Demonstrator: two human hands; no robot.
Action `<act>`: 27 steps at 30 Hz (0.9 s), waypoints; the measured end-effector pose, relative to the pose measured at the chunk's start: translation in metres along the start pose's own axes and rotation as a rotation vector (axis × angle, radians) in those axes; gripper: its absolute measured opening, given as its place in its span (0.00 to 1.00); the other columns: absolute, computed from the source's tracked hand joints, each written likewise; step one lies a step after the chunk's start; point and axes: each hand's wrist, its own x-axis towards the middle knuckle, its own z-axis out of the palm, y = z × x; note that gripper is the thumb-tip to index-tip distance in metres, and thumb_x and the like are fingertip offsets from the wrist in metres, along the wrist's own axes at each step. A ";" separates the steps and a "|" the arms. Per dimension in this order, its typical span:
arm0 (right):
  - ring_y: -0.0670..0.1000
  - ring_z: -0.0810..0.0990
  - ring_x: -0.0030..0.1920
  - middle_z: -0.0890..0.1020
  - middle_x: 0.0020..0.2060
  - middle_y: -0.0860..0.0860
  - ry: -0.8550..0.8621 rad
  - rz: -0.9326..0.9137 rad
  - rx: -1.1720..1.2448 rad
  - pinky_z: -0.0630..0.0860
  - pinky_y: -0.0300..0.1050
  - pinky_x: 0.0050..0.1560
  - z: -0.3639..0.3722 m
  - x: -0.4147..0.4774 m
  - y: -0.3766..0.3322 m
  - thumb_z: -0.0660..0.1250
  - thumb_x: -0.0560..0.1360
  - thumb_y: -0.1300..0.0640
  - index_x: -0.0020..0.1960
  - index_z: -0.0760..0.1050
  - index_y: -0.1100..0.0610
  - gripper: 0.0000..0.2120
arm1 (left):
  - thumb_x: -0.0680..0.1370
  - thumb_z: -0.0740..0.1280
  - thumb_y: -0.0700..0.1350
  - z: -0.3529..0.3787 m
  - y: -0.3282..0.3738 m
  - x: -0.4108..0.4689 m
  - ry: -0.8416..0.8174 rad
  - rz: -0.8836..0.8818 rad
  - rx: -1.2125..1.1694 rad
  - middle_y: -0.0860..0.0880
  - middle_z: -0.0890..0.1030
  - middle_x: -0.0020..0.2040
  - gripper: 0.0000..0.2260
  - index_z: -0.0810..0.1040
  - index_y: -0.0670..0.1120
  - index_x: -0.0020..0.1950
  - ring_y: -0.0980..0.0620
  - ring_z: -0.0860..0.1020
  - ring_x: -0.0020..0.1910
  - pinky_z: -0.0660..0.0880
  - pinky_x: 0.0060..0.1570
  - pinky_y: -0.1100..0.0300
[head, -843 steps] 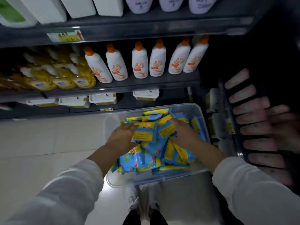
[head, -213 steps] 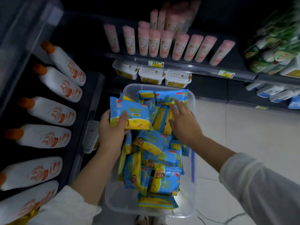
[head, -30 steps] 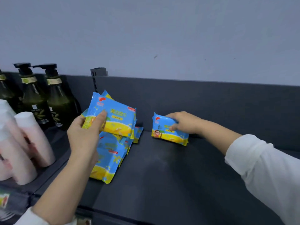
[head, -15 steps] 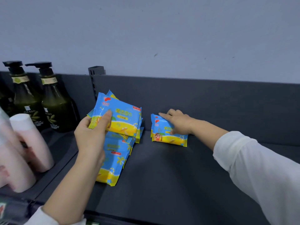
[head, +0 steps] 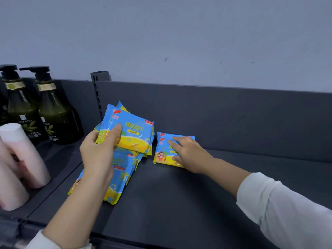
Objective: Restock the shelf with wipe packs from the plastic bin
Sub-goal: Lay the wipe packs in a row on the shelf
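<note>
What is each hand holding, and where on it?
The left hand grips several wipe packs at their left end; right hand presses flat on a shelved pack.

We lose part of the wipe packs [head: 119,178] below the left hand [head: 98,155], pink bottles [head: 27,159] left of its grip blurred, edge-cropped.

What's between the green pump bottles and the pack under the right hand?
The bunch of wipe packs that the left hand holds, seen in the head view. Then a sliver of bare shelf.
</note>
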 end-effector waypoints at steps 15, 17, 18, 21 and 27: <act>0.52 0.63 0.71 0.65 0.72 0.51 0.130 0.414 0.687 0.61 0.46 0.70 -0.038 -0.024 0.021 0.60 0.79 0.51 0.73 0.63 0.54 0.23 | 0.73 0.72 0.41 0.018 -0.004 -0.023 -0.096 -0.196 -0.095 0.48 0.81 0.39 0.08 0.72 0.44 0.40 0.55 0.81 0.35 0.80 0.40 0.61; 0.49 0.69 0.68 0.70 0.69 0.49 0.150 0.454 0.874 0.66 0.47 0.69 -0.043 -0.034 0.018 0.59 0.79 0.49 0.72 0.65 0.54 0.22 | 0.73 0.72 0.41 0.024 -0.007 -0.028 -0.111 -0.235 -0.104 0.48 0.80 0.37 0.11 0.70 0.45 0.37 0.54 0.80 0.35 0.80 0.42 0.60; 0.48 0.71 0.66 0.72 0.67 0.49 0.156 0.463 0.984 0.68 0.47 0.68 -0.046 -0.038 0.015 0.60 0.79 0.48 0.71 0.66 0.54 0.22 | 0.73 0.72 0.40 0.028 -0.009 -0.031 -0.115 -0.259 -0.120 0.48 0.80 0.36 0.11 0.70 0.45 0.36 0.54 0.80 0.35 0.80 0.42 0.60; 0.47 0.78 0.58 0.77 0.60 0.48 0.111 0.448 1.279 0.74 0.46 0.61 -0.054 -0.050 -0.001 0.61 0.78 0.47 0.70 0.66 0.54 0.23 | 0.72 0.72 0.39 0.036 -0.016 -0.038 -0.143 -0.331 -0.157 0.47 0.80 0.36 0.12 0.70 0.45 0.35 0.53 0.82 0.37 0.81 0.44 0.59; 0.55 0.82 0.52 0.82 0.55 0.55 0.089 0.451 1.501 0.78 0.57 0.57 -0.052 -0.068 -0.021 0.66 0.76 0.60 0.62 0.70 0.55 0.15 | 0.73 0.71 0.39 0.042 -0.024 -0.056 -0.248 -0.405 -0.111 0.46 0.82 0.42 0.07 0.73 0.43 0.44 0.53 0.82 0.37 0.80 0.39 0.60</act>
